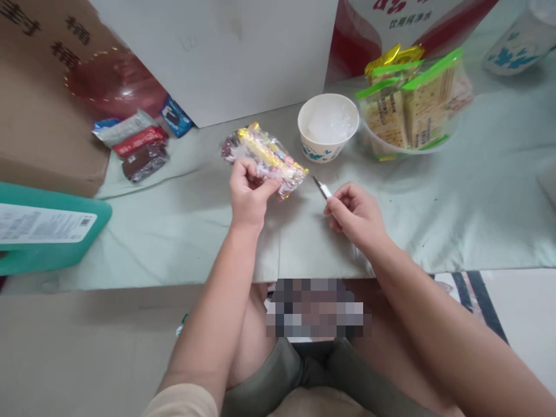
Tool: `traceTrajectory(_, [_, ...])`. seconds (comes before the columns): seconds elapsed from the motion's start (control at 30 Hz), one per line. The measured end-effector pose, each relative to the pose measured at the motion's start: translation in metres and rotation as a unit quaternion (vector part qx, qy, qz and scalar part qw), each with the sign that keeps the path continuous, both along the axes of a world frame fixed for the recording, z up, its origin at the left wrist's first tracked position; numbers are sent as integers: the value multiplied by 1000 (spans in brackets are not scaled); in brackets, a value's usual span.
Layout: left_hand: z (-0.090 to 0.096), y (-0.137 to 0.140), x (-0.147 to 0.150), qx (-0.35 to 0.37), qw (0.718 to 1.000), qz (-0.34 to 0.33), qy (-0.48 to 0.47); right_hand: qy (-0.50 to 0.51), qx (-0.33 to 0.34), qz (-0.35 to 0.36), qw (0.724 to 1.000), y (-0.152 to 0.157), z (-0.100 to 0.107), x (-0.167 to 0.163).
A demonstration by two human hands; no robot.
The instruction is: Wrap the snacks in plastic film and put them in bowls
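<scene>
My left hand (251,191) grips a shiny, colourful snack packet (267,156) in clear and yellow wrapping, held just above the cloth. In my right hand (354,211) is a small knife (324,189) with a white handle, pinched between thumb and fingers. Its narrow dark tip points up and left, close to the packet's right end but apart from it. Just behind the knife tip stands a white paper cup (326,130) with a blue leaf print, holding something whitish and translucent.
A clear bowl (417,147) of wrapped crackers (428,104) stands right of the cup. Several small snack packs (139,145) lie at the left, near a cardboard box (47,116) and a teal jug (93,223). A white box (226,58) is behind; another paper cup (516,46) is far right.
</scene>
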State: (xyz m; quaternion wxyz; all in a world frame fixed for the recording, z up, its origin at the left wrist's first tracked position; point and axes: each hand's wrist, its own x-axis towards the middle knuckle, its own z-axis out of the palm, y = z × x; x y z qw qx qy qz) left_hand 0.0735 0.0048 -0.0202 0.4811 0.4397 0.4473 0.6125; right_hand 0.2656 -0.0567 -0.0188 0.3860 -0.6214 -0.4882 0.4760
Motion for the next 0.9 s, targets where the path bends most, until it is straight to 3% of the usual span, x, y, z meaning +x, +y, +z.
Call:
traceTrajectory(0.13, [2, -7, -6, -57, 997, 53, -18, -225, 109, -42, 967, 3, -8, 10])
traceTrajectory(0.37, [-2, -30, -26, -18, 972, 35, 233, -443, 78, -73, 890, 2, -19, 46])
traceTrajectory(0.47, [9, -44, -38, -35, 947, 8, 318, -471, 228, -50, 851, 5, -27, 48])
traceTrajectory(0.57, [21, -54, -52, -70, 928, -14, 365, -444, 364, -47, 818, 3, -29, 23])
traceTrajectory(0.67, [27, -57, -67, -102, 913, -25, 395, -358, 401, 60, 841, -7, -25, -23])
traceTrajectory(0.8, [22, -55, -85, -112, 897, -4, 428, -267, 382, 213, 859, -19, -21, -82])
traceTrajectory(0.9, [16, -52, -98, -83, 903, -27, 421, -231, 363, 226, 874, -17, -21, -104])
